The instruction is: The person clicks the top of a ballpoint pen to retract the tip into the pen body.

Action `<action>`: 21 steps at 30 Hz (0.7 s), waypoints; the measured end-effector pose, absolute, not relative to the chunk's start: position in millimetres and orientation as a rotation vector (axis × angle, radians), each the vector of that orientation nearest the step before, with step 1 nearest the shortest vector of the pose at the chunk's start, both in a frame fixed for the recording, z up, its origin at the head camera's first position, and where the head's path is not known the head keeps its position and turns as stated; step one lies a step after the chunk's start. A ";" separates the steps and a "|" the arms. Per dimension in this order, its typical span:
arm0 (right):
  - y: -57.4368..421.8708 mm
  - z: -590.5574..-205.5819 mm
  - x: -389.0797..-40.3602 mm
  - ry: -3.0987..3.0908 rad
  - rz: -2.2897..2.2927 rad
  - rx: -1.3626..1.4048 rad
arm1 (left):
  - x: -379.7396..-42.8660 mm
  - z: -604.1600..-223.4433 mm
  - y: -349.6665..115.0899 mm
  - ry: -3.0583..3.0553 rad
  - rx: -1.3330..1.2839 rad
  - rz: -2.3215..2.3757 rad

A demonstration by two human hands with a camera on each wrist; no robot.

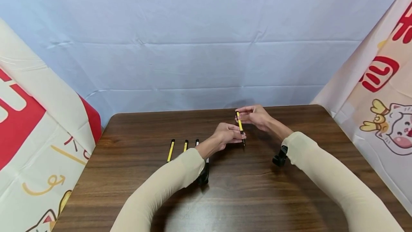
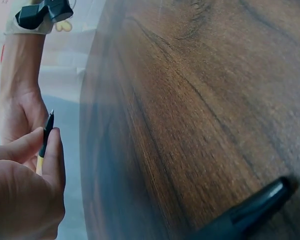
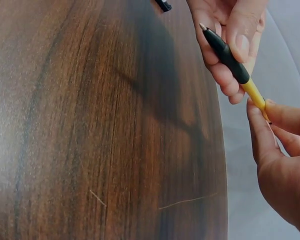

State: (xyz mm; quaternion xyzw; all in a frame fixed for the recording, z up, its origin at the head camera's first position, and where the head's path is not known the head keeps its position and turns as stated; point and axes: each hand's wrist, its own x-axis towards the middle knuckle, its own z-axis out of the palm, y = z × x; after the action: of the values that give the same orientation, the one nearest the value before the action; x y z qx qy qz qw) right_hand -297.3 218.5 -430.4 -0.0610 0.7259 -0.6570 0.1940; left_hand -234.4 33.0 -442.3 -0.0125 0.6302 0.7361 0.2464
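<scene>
A yellow ballpoint pen with a black grip section is held between both hands above the far part of the table, tilted, its metal point out toward the near side. My left hand pinches the black grip section between thumb and fingers. At the other end, my right hand pinches the yellow barrel near the clip with its fingertips. Left of the hands lie two more yellow pens, the outer one and the inner one, plus a white pen partly hidden by my left arm.
The brown wooden table reaches back to a pale cloth backdrop. Printed cloths hang at both sides. A black wrist camera sits at the right cuff. Close to the left wrist camera is a blurred glossy black object.
</scene>
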 end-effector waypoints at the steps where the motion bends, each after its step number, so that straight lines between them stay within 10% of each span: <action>1: 218.0 -430.5 -296.9 2.037 -1.841 -0.173 | -234.3 -441.9 32.3 1.721 -0.032 2.007; 21: 206.2 -429.0 -286.4 1.996 -1.885 -0.219 | -225.4 -434.3 14.2 1.810 0.026 1.925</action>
State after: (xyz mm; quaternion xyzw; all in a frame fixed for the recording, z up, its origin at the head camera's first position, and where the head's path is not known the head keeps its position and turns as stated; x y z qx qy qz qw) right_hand -286.4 206.2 -429.0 -0.0779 0.7111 -0.6717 0.1926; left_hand -225.4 14.2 -434.3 0.0094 0.6638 0.7058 0.2471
